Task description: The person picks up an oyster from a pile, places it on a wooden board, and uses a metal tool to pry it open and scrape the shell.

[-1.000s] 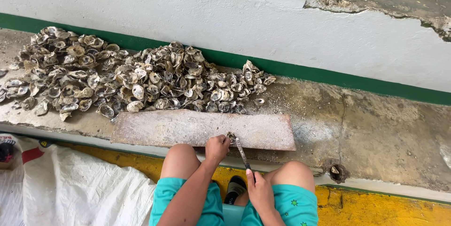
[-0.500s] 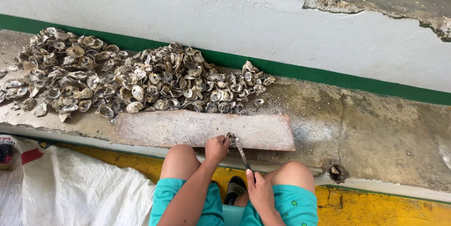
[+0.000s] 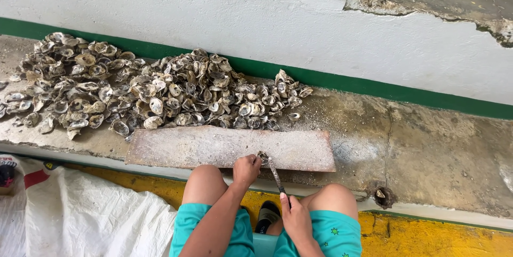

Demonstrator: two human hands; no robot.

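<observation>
Grey, crusted oyster shell sits pinched in the left hand on the near edge of the worn board. The right hand, just behind, is clamped on a knife whose tip touches the shell. Beyond lies a heap of shells.

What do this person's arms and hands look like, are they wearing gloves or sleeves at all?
No gloves and no sleeves show: the left hand and right hand are bare, and both forearms are uncovered up to the frame's edge. No watch, ring or band shows. The only clothing in view is turquoise shorts with small green stars.
</observation>
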